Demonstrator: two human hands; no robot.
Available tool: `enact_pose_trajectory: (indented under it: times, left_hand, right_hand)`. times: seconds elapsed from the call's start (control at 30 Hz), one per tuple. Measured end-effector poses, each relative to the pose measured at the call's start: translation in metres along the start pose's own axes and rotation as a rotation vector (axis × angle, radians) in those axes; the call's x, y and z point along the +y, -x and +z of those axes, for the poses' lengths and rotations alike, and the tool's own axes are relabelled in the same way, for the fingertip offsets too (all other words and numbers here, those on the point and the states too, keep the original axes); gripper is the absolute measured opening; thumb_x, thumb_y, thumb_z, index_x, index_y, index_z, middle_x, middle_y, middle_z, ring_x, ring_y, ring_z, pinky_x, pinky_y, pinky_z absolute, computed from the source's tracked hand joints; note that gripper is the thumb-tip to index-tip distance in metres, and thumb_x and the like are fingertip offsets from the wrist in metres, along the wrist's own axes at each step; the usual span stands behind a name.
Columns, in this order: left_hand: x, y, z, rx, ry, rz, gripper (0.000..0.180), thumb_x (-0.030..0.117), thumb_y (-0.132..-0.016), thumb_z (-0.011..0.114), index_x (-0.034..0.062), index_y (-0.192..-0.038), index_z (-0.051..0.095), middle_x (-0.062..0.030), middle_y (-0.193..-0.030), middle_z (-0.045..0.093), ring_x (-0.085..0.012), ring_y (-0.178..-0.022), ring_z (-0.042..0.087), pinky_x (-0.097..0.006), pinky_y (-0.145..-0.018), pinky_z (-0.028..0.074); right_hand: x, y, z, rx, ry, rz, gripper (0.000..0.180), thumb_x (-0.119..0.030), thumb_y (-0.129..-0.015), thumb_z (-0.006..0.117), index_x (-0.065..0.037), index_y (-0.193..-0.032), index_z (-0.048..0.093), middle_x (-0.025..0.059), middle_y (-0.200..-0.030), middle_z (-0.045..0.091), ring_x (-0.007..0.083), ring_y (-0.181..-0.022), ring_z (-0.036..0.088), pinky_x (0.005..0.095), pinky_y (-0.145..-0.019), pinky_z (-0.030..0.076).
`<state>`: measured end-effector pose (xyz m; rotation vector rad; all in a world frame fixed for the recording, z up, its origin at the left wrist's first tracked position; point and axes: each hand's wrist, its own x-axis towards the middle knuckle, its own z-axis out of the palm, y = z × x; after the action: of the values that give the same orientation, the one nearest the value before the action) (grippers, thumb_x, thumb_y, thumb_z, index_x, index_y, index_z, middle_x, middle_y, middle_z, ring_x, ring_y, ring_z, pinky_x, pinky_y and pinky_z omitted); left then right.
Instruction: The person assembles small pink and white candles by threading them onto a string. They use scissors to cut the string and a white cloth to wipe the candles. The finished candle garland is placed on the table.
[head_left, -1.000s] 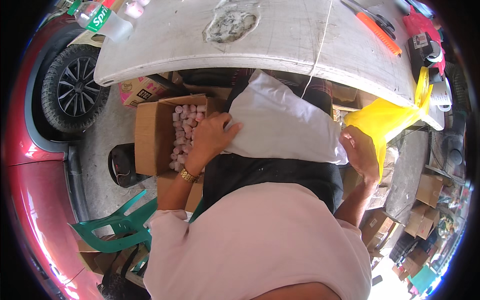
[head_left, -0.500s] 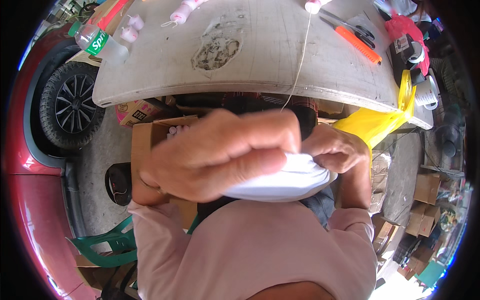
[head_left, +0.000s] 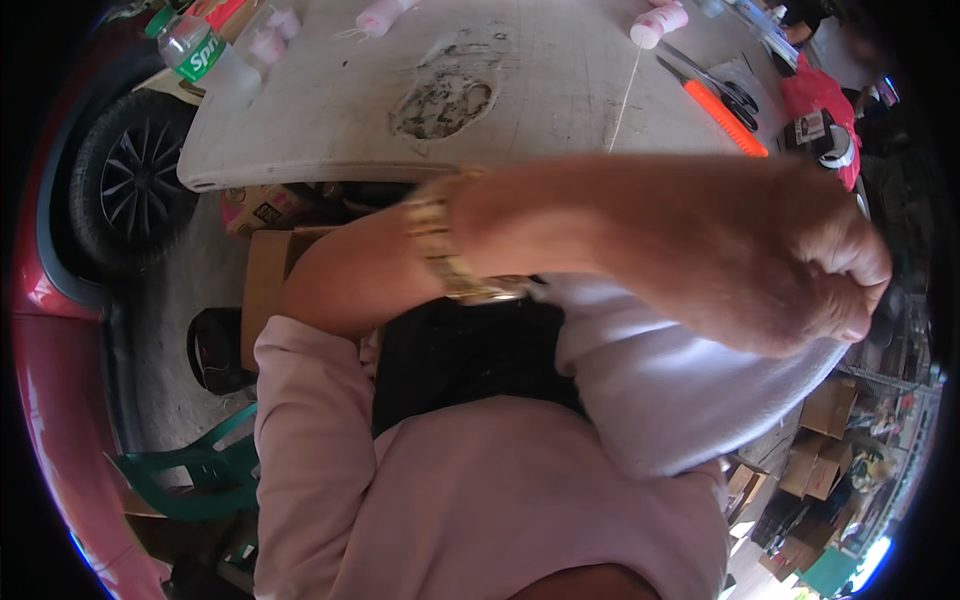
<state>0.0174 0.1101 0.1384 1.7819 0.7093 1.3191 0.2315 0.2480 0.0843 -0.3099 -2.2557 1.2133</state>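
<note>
Where the left forearm (head_left: 570, 215) cuts across the view, a white cloth (head_left: 690, 400) hangs beneath it on the right, in front of the pink shirt (head_left: 520, 480) and beside the black garment (head_left: 470, 350) over the lap. The cloth is soft and matt, with shallow folds at its inner edge and a rounded lower end; its upper edge disappears behind the forearm. A gold wristwatch (head_left: 435, 235) with a metal link band circles the wrist, smeared by blur.

Beyond lies the counter (head_left: 320, 120), pale and smooth with a curved front edge, its surface broken by a rough, dark worn patch (head_left: 445, 100). On it are a clear plastic bottle (head_left: 205, 60) with a green cap, pink cylindrical pieces (head_left: 660, 25) with a thin white string (head_left: 625, 110) trailing from them, black-handled scissors (head_left: 738, 98) and an orange cutter (head_left: 725, 118) with a ridged grip. A cardboard box (head_left: 265, 290) and a green plastic chair (head_left: 200, 480) are at the left.

The left hand (head_left: 820, 265) is at the far right, its fingers (head_left: 872, 268) clenched with the thumb close against them, apparently grasping the cloth's upper right edge, which meets the thumb. The right hand is hidden, so its grip cannot be told.
</note>
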Motion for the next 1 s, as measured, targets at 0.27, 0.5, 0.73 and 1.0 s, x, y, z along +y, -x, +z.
enact_pose_trajectory:
  times: [0.27,0.5,0.73,1.0]
  left_hand:
    - [-0.059,-0.017,0.014,0.049,-0.517,-0.007,0.017,0.019,-0.094,0.058,0.0014,-0.096,0.058,-0.0069,-0.080,0.061,-0.0187,-0.073,0.060,-0.038,-0.064,0.047]
    - [-0.083,0.133,0.034,0.361,-0.623,-0.770,0.025,0.011,-0.081,0.071,0.0056,-0.103,0.063,-0.0111,-0.093,0.065,-0.0218,-0.083,0.066,-0.045,-0.082,0.052]
    - [-0.206,0.188,0.055,0.412,-1.271,-0.541,0.039,0.027,-0.080,0.072,0.0087,-0.113,0.062,-0.0055,-0.104,0.064,-0.0262,-0.098,0.062,-0.068,-0.112,0.012]
    - [-0.146,0.196,0.034,0.598,-0.343,-0.652,0.013,0.014,-0.094,0.055,0.0044,-0.104,0.055,-0.0051,-0.086,0.059,-0.0132,-0.079,0.059,-0.035,-0.087,0.048]
  right_hand:
    - [-0.011,0.075,0.126,-0.012,-0.622,0.171,0.016,-0.002,-0.080,0.056,0.003,-0.093,0.064,0.0168,-0.094,0.066,0.0228,-0.071,0.064,0.0331,-0.063,0.050]
    - [-0.002,0.084,0.127,0.048,-0.646,0.188,0.017,-0.003,-0.081,0.056,0.003,-0.095,0.064,0.0164,-0.096,0.066,0.0225,-0.074,0.064,0.0331,-0.065,0.050]
    - [-0.006,0.059,0.127,0.208,-0.576,0.208,0.018,-0.005,-0.083,0.056,0.003,-0.098,0.063,0.0161,-0.099,0.065,0.0223,-0.077,0.063,0.0331,-0.067,0.050]
    - [-0.002,0.067,0.154,0.191,-0.639,0.342,0.020,-0.006,-0.084,0.055,0.003,-0.101,0.062,0.0156,-0.101,0.064,0.0220,-0.080,0.063,0.0331,-0.069,0.050]
